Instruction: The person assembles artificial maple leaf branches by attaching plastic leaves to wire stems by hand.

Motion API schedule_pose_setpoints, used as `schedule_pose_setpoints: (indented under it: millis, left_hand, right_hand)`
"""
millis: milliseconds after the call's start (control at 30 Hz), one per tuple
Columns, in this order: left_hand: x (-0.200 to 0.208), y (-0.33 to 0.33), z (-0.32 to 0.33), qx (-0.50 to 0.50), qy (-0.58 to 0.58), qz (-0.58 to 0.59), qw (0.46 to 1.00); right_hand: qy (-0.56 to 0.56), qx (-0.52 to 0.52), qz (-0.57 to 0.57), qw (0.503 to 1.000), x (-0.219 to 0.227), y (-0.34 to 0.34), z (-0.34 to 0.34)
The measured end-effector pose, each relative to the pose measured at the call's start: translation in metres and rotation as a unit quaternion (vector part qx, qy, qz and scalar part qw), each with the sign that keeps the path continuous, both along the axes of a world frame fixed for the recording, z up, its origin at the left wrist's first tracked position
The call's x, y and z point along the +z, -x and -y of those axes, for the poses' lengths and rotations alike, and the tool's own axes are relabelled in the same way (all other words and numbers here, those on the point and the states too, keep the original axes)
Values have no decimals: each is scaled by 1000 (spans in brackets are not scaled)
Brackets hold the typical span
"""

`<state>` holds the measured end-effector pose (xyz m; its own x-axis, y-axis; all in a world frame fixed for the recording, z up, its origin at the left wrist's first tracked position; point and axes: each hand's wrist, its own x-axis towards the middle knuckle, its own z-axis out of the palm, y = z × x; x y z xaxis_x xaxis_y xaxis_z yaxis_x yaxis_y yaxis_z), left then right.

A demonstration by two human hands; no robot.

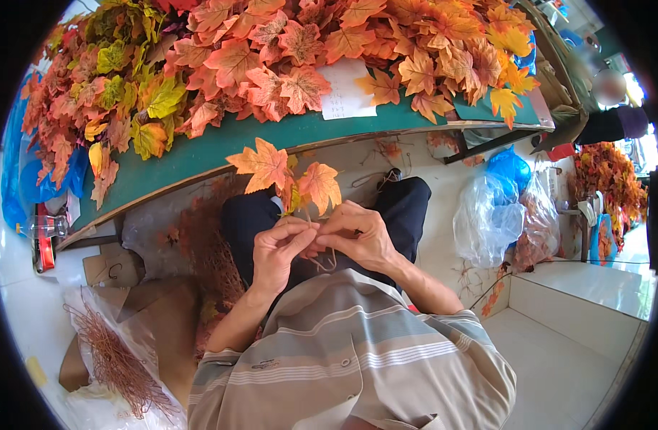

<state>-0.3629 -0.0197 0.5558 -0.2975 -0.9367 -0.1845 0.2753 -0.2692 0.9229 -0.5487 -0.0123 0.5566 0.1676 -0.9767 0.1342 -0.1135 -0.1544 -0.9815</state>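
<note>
Above my lap, both hands are close together at the base of an artificial maple leaf sprig (263, 168) with orange leaves and a little yellow-green. My left hand (277, 247) pinches the stem between thumb and fingertips. The right hand (363, 235) is closed too, its fingertips pinching at the same stem. A thin brown wire-like stem (327, 265) curls in a loop below the fingers. The exact spot where the fingertips meet is partly hidden. The leaves stand upright beyond my hands, just short of the table's edge.
A green table (200, 156) ahead carries heaped orange, red and yellow-green leaves (232, 63) and a white paper (347, 89). Brown stems (121, 351) lie in plastic at lower left. Clear bags (488, 222) stand on the floor at right. Another person (608, 122) is at far right.
</note>
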Motion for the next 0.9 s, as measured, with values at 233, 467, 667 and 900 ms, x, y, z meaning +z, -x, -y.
schedule_pose_setpoints:
  millis: [233, 467, 667, 900]
  left_hand:
    - [-7, -15, 1, -52, -155, -57, 985]
    - [-27, -18, -3, -48, -248, -127, 959]
    - [-43, -11, -4, -5, 129, 263, 956]
    - [-58, -28, 4, -17, -66, 123, 990]
  right_hand:
    - [64, 15, -36, 997, -2, -5, 9]
    - [-69, 78, 39, 994, -20, -6, 15]
    - [-137, -3, 69, 988, -32, -9, 18]
    - [-9, 31, -101, 994, 25, 40, 50]
